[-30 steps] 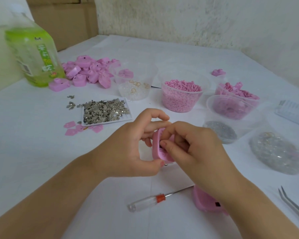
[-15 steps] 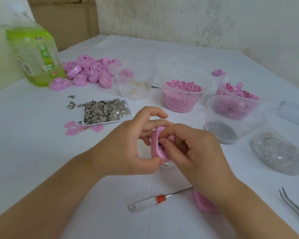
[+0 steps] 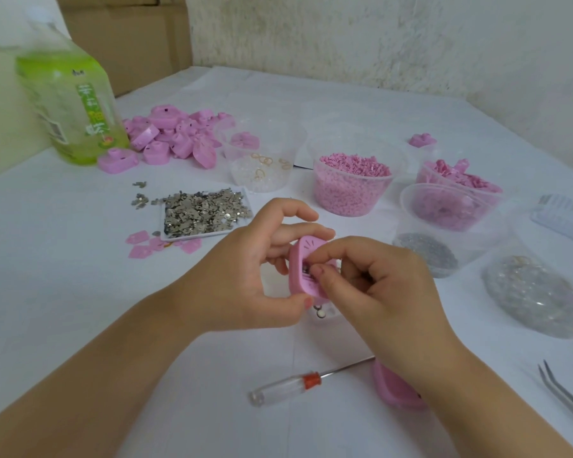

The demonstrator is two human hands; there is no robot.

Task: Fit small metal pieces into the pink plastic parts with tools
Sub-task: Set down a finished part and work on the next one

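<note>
Left hand (image 3: 245,279) round the pink plastic part (image 3: 300,269), thumb under, fingers over, held on edge just above table (image 3: 80,292). Right hand (image 3: 384,292) pinching its open face, seemingly seating a metal piece, too small to confirm. Next: press home, perhaps with nearby screwdriver (image 3: 311,380).

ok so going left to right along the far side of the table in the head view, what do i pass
green bottle → pile of pink plastic parts → clear cup with gold rings → tub of small pink bits → tub of larger pink pieces
</note>
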